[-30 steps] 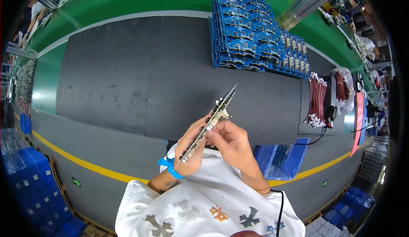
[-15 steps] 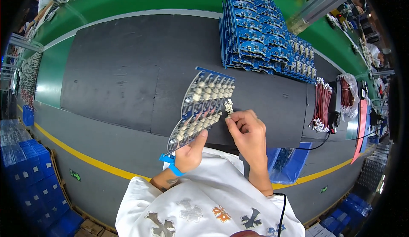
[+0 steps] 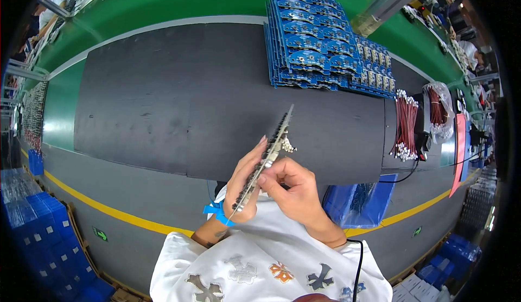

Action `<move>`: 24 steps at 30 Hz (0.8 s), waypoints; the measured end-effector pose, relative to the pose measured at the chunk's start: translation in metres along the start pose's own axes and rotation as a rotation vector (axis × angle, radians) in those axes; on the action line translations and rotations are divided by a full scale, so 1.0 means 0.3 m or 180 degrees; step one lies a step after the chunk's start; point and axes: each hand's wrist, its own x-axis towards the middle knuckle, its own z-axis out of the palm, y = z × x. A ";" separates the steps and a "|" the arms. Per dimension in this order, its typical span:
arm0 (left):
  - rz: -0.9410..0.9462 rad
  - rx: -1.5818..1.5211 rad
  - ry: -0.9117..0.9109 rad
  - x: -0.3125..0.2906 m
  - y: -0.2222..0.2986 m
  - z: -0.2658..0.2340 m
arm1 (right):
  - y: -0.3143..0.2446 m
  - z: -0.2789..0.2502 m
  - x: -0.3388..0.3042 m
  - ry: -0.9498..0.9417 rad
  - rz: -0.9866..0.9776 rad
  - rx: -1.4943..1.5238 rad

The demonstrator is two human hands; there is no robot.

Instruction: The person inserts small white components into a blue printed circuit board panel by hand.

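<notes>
From where I stand, the person's left hand (image 3: 244,177) holds a flat, component-studded circuit-board panel (image 3: 267,162) in the air above the near edge of the long black-topped counter (image 3: 135,95). The panel is tilted up nearly edge-on, dark parts along its left side and cream-coloured ones along its right. The left fingers lie behind it, closed on its lower half. The right hand (image 3: 296,185) is up against the cream side, thumb and forefinger drawn close together; I can't tell whether a small part is pinched between them. Just beyond that hand sits a little heap of small white connectors (image 3: 289,146).

A bright blue band (image 3: 218,212) circles the left wrist. Farther back on the counter rises a tall stack of blue circuit-board panels (image 3: 309,36), with a lower stack of similar boards (image 3: 375,65) just beside it. To the right lies a bundle of dark red wires with white ends (image 3: 406,125), near a clear plastic bag (image 3: 442,112) holding more red wires.
</notes>
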 end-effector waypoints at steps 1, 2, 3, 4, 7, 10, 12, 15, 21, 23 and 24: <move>-0.0254 -0.0015 0.0030 -0.007 -0.008 0.006 | -0.004 0.010 -0.001 -0.0029 0.0194 0.0153; -0.0253 -0.0033 0.0010 -0.006 -0.012 0.011 | -0.011 0.015 -0.003 -0.0060 0.0386 0.0308; 0.0201 -0.0003 0.0239 0.002 -0.010 0.021 | -0.027 0.014 -0.002 -0.0163 0.0408 0.0204; 0.0651 0.0042 0.0492 0.020 0.001 0.033 | -0.036 0.014 0.002 -0.0166 0.0414 0.0202; 0.0827 0.0313 0.0771 0.037 -0.007 0.045 | -0.050 0.008 0.007 -0.0264 0.0468 -0.0131; 0.0893 0.0577 0.0555 0.042 0.006 0.038 | -0.052 -0.006 0.005 -0.0212 0.0586 -0.0174; 0.0360 0.0533 0.0632 0.022 0.005 0.030 | -0.036 -0.030 0.001 -0.0156 0.0630 -0.0250; -0.0210 -0.0006 0.1144 0.012 0.022 0.021 | -0.011 -0.072 0.030 0.0115 0.0625 -0.0583; -0.0073 -0.0267 0.0983 0.022 0.024 0.021 | 0.017 -0.091 0.074 0.0772 -0.0232 -0.1814; 0.0084 -0.0137 0.0828 0.019 0.015 0.015 | -0.026 -0.055 0.061 0.0537 -0.0615 -0.1584; 0.0237 -0.0012 0.0668 0.018 0.008 0.014 | -0.041 -0.036 0.053 0.0306 -0.0989 -0.1353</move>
